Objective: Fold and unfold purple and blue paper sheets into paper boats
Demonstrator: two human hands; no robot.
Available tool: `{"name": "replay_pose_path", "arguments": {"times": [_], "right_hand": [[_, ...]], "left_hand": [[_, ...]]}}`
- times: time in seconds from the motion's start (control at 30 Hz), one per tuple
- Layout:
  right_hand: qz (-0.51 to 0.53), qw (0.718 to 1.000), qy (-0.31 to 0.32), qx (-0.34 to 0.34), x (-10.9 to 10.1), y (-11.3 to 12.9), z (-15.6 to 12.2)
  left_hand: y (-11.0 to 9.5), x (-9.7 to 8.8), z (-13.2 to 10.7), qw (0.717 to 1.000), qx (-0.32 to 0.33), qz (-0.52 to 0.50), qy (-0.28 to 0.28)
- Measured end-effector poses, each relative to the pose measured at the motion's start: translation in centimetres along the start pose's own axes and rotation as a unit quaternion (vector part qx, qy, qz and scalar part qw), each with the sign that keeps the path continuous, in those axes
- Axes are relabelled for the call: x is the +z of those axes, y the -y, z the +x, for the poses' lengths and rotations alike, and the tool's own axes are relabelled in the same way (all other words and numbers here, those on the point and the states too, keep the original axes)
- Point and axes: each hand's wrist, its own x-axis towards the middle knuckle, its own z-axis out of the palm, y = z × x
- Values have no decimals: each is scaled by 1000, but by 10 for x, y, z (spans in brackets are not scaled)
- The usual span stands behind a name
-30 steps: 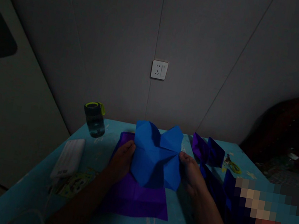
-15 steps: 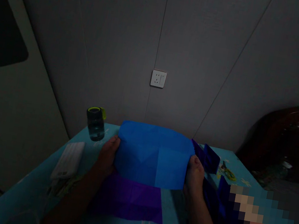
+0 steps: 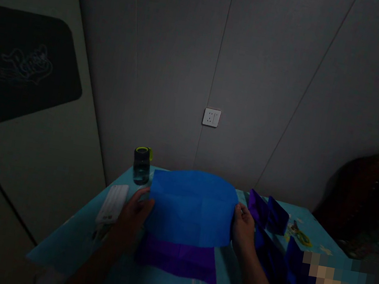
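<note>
A blue paper sheet point(image 3: 192, 207) is spread flat and held up a little above the table point(image 3: 92, 242). My left hand point(image 3: 134, 214) grips its left edge and my right hand point(image 3: 243, 228) grips its right edge, fingers closed on the paper. A purple sheet point(image 3: 179, 260) lies on the table right beneath it. The room is dim.
A bottle with a yellow-green lid point(image 3: 141, 165) stands at the table's back left. A white flat pack point(image 3: 113, 203) lies on the left. Several folded purple and blue paper pieces point(image 3: 273, 216) and a small yellow-handled object point(image 3: 300, 236) sit on the right. A wall socket point(image 3: 211, 117) is behind.
The blue paper went from a partly folded, creased shape to a fully spread sheet as my hands moved apart. The camera has tilted up and turned left.
</note>
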Motion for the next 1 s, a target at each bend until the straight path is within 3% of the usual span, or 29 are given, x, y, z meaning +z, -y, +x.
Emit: {"name": "replay_pose_path", "arguments": {"times": [0.1,0.17,0.3,0.4,0.47,0.63,0.73,0.8,1.0], "right_hand": [[0,1000,2,25,2,6,-2],[19,998,18,51,2,15,-7],[47,974,153,158,-4,39,-27],[22,948,237,209,-11,53,-38],[-22,956,235,174,-14,59,-39],[-176,978,113,7,-14,58,-26],[-186,978,87,-27,-15,55,-31],[-172,979,102,-32,-20,57,-41],[-18,957,246,153,-51,72,-63]], "left_hand": [[4,2,-18,999,-21,-16,34],[7,1,-24,1000,-2,3,19],[14,-3,-27,995,17,71,-70],[18,-7,-28,992,9,79,-100],[20,-8,-29,993,3,66,-103],[19,-5,-32,995,-16,32,-90],[18,-8,-29,995,-23,45,-81],[18,-15,-24,997,-31,33,-68],[15,-42,-17,997,-73,-11,25]]}}
